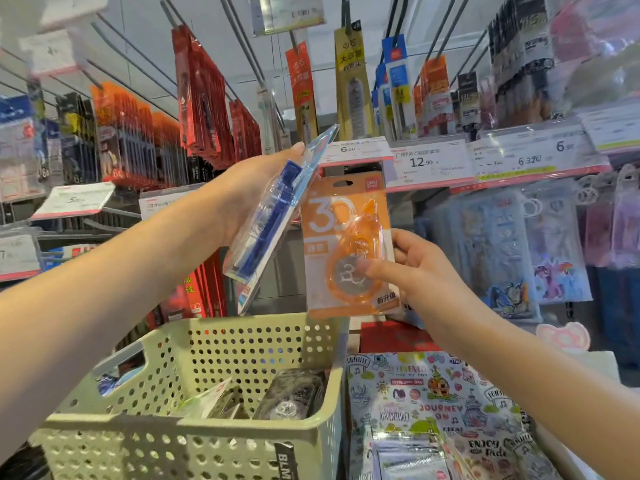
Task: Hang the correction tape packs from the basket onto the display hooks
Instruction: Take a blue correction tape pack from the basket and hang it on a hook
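Both arms raised, left grip (258,188) and right grip (412,268) clasped.

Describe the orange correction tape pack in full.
The orange correction tape pack is an orange card with a big white "30", a hang slot at its top and a clear blister over an orange dispenser. It hangs upright below a price rail, above the basket. The right hand pinches its lower right part.

I'm looking at a shop display wall (145,39), pale and slatted. Price labels (431,164) run along a shelf edge; above them packaged pens (204,95) hang on pegs, and below them, patterned pouches (498,251).
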Demonstrator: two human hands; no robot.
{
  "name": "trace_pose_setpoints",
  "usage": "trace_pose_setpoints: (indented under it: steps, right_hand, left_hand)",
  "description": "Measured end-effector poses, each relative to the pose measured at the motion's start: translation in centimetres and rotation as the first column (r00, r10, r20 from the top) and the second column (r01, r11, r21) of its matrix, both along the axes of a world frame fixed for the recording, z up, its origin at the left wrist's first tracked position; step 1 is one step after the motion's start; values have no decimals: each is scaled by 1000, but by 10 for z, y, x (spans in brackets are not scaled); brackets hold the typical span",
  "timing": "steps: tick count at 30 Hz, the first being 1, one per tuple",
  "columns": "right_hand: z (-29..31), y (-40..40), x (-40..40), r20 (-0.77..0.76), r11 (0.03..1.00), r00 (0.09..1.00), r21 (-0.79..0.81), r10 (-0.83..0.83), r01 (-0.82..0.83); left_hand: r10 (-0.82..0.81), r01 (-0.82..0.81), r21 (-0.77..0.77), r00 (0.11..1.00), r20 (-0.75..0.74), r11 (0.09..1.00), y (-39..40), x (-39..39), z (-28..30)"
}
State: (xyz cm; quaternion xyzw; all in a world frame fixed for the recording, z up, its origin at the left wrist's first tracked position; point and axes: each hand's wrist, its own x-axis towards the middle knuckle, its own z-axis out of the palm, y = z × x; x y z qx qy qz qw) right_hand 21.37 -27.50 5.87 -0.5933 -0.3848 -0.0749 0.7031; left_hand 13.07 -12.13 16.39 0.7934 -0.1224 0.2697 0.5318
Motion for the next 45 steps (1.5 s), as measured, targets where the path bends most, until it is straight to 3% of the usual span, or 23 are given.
trace_pose_setpoints:
  steps: [2,16,24,29,33,45]
  right_hand:
    - [3,3,3,6,1000,1000,5,7,-7]
    - [-6,15,25,-20,999,999,-4,-44,44]
    - [-9,13,40,-41,995,994,-13,-101,101]
    - [-3,23,58,-83,985,982,-51,-170,166]
    - [-1,30,73,-109,973,969,-99,-220,209]
    - [-3,47,98,-190,961,946,-136,-262,239]
  left_hand:
    - [71,-71,10,997,5,997,0,1,2]
    - [-30,32,87,999,-18,996,17,16,6]
    - [-10,11,194,1000,-7,981,28,28,5]
    - [24,-16,136,998,-52,991,32,33,12]
    - [-95,99,20,986,-138,995,30,31,10]
    - [8,-8,6,994,-107,1000,23,28,1]
